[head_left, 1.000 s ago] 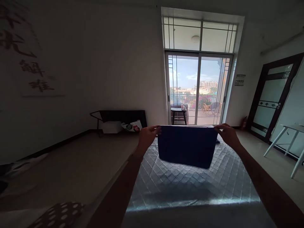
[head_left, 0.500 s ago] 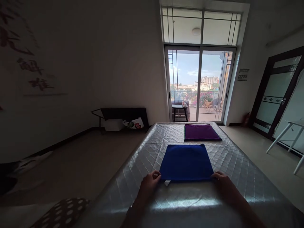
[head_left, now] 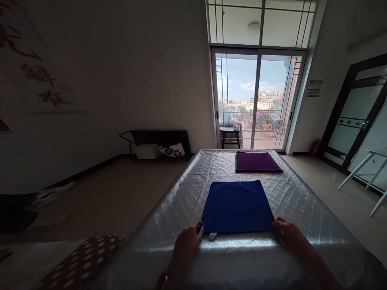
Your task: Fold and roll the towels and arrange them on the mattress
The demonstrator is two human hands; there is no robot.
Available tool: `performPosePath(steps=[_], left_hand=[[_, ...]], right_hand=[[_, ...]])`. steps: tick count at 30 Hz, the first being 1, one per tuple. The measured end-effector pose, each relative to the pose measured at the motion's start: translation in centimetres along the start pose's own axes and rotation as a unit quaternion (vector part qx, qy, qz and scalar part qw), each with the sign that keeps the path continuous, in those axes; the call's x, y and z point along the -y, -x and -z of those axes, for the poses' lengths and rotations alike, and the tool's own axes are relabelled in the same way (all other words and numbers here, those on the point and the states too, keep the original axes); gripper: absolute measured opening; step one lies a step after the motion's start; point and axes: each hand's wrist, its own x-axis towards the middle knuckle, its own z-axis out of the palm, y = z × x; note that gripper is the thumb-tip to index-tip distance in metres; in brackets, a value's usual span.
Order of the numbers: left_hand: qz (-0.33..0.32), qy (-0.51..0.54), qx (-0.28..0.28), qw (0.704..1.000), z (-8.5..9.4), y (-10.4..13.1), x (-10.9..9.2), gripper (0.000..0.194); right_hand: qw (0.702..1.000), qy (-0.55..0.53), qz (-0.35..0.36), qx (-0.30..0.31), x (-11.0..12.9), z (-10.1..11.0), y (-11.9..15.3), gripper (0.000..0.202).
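Note:
A flat blue cloth (head_left: 237, 207), roughly square with a small white tag at its near left edge, lies on the silver quilted table cover (head_left: 169, 225). My left hand (head_left: 190, 237) pinches its near left corner. At the near right corner, the fingers of my right hand (head_left: 286, 231) are closed on the cloth too. Beyond it rests a purple cloth (head_left: 256, 162), apparently on top of others, since thin green and dark edges show along its side.
A low black bench (head_left: 160, 139) with a white box (head_left: 147, 151) stands by the wall. Behind the covered surface are sliding glass doors (head_left: 236, 96). A white-legged stool (head_left: 359, 171) is at right, and a brown polka-dot fabric (head_left: 86, 259) at lower left.
The view has tilted down slightly. Both hands and the near edge of the blue cloth sit marginally closer to me, with the grip on both corners unchanged.

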Motion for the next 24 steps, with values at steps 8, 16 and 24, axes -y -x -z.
performPosePath(steps=[8, 16, 24], left_hand=[[-0.174, -0.073, -0.055, 0.981, -1.0, -2.3, -5.8, 0.026], [-0.345, -0.048, -0.016, 0.937, -7.1, -7.4, -13.5, 0.058], [-0.225, -0.12, -0.043, 0.966, -6.0, -8.7, -1.3, 0.066]], right_hand=[[0.996, 0.054, -0.018, -0.065, 3.3, -0.6, -5.0, 0.044], [0.987, 0.125, -0.1, 0.014, 3.9, -4.0, -8.7, 0.066], [0.985, 0.12, -0.116, 0.038, 2.8, -3.4, -8.2, 0.068]])
